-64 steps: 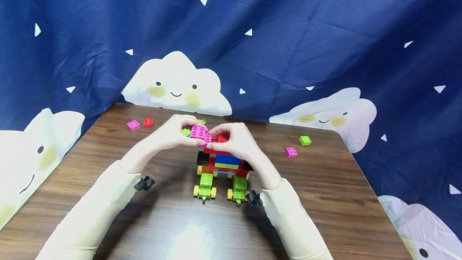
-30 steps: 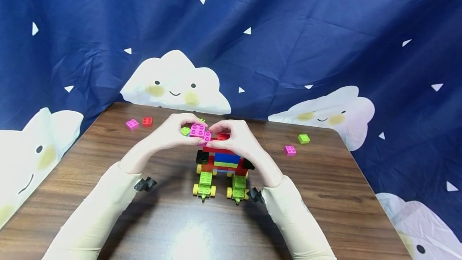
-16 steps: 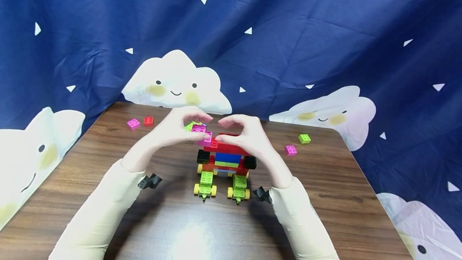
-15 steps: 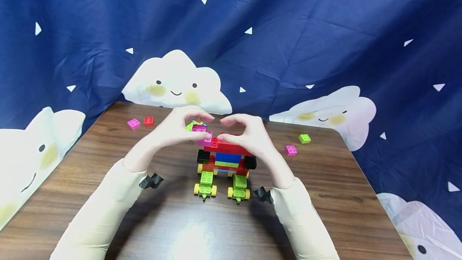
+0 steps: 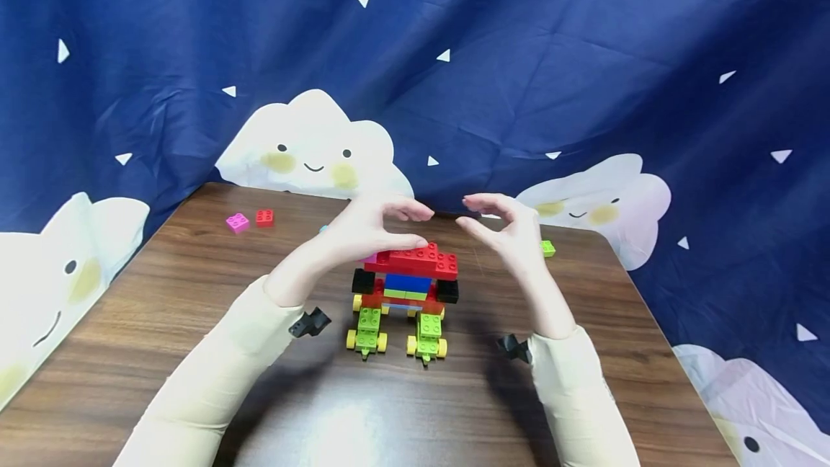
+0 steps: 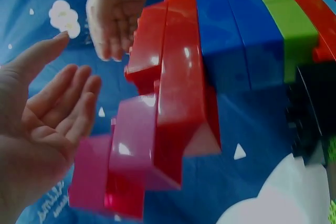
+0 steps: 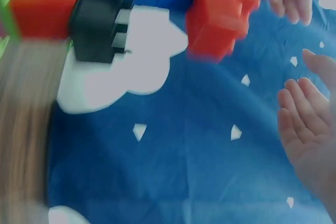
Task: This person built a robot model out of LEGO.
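A building-brick construction [image 5: 410, 283] stands on the table, with red bricks [image 5: 415, 259] along its top, blue bricks [image 5: 407, 285] below, black bricks [image 5: 447, 290] at the sides and yellow wheels at the bottom. In the left wrist view, pink bricks [image 6: 134, 135] step upward from one end of the red row. My left hand [image 5: 366, 229] hovers over the top with thumb and fingers apart, hiding most of the pink part in the head view. To the right of the construction, my right hand [image 5: 515, 233] is raised, fingers spread from the thumb. Neither hand holds anything.
Two lime wheeled pieces [image 5: 368, 330] stick out at the construction's front. A loose pink brick [image 5: 237, 223] and a red brick [image 5: 264, 218] lie at the back left of the wooden table [image 5: 583, 380]. A lime brick [image 5: 547, 248] shows beside my right hand.
Both hands have let go of the pink bricks on top and moved right, with the right hand farther off. The construction stays in place. My right hand now covers the loose pink brick on the right.
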### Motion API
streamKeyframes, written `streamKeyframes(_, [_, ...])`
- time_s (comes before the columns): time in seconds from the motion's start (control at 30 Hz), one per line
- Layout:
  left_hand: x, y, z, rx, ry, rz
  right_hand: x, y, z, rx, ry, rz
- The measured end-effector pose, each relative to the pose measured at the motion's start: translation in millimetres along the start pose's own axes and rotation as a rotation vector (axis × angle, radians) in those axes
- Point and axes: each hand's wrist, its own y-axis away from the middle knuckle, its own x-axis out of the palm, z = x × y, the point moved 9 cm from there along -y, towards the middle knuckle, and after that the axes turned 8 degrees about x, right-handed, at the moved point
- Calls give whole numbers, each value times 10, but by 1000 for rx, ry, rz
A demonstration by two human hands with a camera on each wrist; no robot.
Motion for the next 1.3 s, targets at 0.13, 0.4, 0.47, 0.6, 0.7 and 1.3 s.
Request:
streamKeyframes(0.13, [135,-74,26,-65,-19,86,-198,-4,-184,83,0,-5])
streamKeyframes(0.4, [309,-120,120,-156,-68,217,-503,9,-666,123,6,-13])
streamKeyframes(0.47, [334,-122,144,-173,-84,238,-550,14,-837,144,-14,-3])
streamKeyframes(0.6, [376,-129,161,-181,-125,273,-600,19,-1326,196,2,28])
streamKeyframes(0.7, [392,-133,165,-187,-149,282,-603,30,-1670,231,92,66])
streamKeyframes(1.3, [403,-145,225,-225,-148,275,-471,225,-2688,444,244,390])
